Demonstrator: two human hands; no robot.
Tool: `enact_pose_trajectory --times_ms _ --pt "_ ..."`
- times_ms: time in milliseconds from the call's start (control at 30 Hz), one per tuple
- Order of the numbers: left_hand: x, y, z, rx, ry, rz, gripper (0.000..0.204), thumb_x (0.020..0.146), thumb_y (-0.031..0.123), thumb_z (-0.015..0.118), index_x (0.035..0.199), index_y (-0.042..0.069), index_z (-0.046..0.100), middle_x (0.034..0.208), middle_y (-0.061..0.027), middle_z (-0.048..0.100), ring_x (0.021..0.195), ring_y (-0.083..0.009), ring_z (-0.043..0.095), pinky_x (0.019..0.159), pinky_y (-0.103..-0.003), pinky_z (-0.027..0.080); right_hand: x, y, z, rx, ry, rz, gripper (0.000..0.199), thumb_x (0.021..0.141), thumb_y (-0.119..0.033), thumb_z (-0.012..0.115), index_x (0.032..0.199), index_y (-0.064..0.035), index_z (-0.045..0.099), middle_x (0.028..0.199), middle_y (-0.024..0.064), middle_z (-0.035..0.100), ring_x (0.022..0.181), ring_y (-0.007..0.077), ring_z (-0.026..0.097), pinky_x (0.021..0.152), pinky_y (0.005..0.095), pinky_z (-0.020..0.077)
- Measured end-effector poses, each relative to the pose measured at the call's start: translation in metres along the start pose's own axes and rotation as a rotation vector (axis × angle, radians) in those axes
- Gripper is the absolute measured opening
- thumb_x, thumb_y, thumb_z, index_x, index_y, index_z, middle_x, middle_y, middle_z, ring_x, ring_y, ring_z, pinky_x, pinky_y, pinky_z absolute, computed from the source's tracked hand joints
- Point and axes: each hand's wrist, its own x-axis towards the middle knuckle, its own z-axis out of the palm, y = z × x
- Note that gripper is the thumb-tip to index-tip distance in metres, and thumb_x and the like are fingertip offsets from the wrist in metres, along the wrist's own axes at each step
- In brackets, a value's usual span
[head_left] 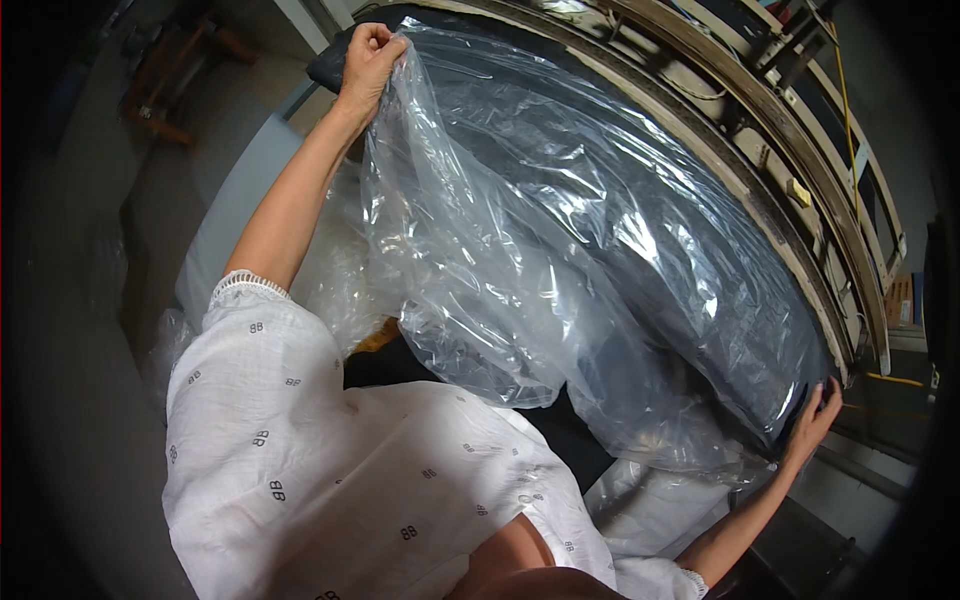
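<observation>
Clear plastic sheeting (480, 230) spreads in shiny folds over a long dark panel-like piece (490, 55) in front of me. At the far left, my left hand (370, 62) is closed in a pinch on the edge of the plastic sheet and holds it up, so that it hangs down from the fingers in a gathered fold. My right hand (812, 425) is at the right end of the sheet, by the dark corner. Its fingers are stretched out and apart against that end; the thumb is hidden. The near edge of the sheet bunches loosely close to my body.
Beyond the sheet runs a long frame (740, 175) with worn beige rails and a yellow cable (850, 120). More crumpled clear plastic (335, 265) lies beneath my left arm, beside a pale grey surface (225, 205). An orange-brown stand (165, 85) is at the far left.
</observation>
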Motion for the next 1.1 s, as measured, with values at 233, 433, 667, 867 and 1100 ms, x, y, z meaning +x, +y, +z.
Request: enact_pose_trajectory --times_ms 233,433,667,867,1100 --pt "0.005 0.027 -0.028 0.079 -0.245 0.046 0.020 0.084 0.004 0.056 0.104 0.007 0.056 0.092 0.0014 0.055 0.085 -0.0066 0.051 0.079 -0.020 0.040 -0.013 -0.011 0.008 -0.098 -0.124 0.004 0.043 0.095 -0.028 0.038 0.130 -0.0041 0.042 0.136 0.0146 0.037 0.127 0.0287 0.033 0.104 0.0360 0.0249" --pt "0.010 0.071 -0.023 0.674 -0.496 0.224 0.024 0.088 0.016 0.052 0.108 0.006 0.061 0.099 -0.0061 0.057 0.097 -0.0167 0.052 0.087 -0.025 0.037 -0.016 -0.013 -0.001 -0.072 -0.194 0.037 0.044 0.093 -0.020 0.037 0.133 -0.0025 0.039 0.138 0.0134 0.037 0.130 0.0255 0.031 0.107 0.0334 0.0213" --pt "0.070 0.009 -0.135 0.739 -0.548 0.123 0.027 0.091 0.017 0.051 0.111 -0.002 0.055 0.113 -0.0072 0.053 0.107 -0.0150 0.048 0.094 -0.026 0.034 -0.007 0.000 0.025 -0.127 -0.148 -0.199 0.043 0.093 -0.030 0.039 0.132 -0.0125 0.041 0.139 0.0086 0.037 0.130 0.0253 0.031 0.107 0.0384 0.0225" --pt "0.160 -0.082 -0.260 0.775 -0.328 0.107 0.037 0.091 0.028 0.053 0.116 0.000 0.051 0.114 -0.0071 0.053 0.105 -0.0160 0.048 0.092 -0.026 0.035 -0.046 0.021 -0.025 -0.188 -0.127 0.083 0.045 0.094 -0.037 0.036 0.134 -0.0181 0.039 0.141 0.0020 0.034 0.134 0.0222 0.024 0.107 0.0441 0.0164" --pt "0.179 -0.078 -0.301 0.761 -0.236 -0.032 0.039 0.088 0.031 0.057 0.116 0.003 0.053 0.109 -0.0061 0.056 0.099 -0.0155 0.050 0.087 -0.027 0.038 -0.020 0.093 -0.033 -0.005 0.004 0.031 0.027 0.086 -0.023 0.053 0.112 -0.0159 0.061 0.119 0.0040 0.052 0.106 0.0227 0.049 0.090 0.0310 0.0387"
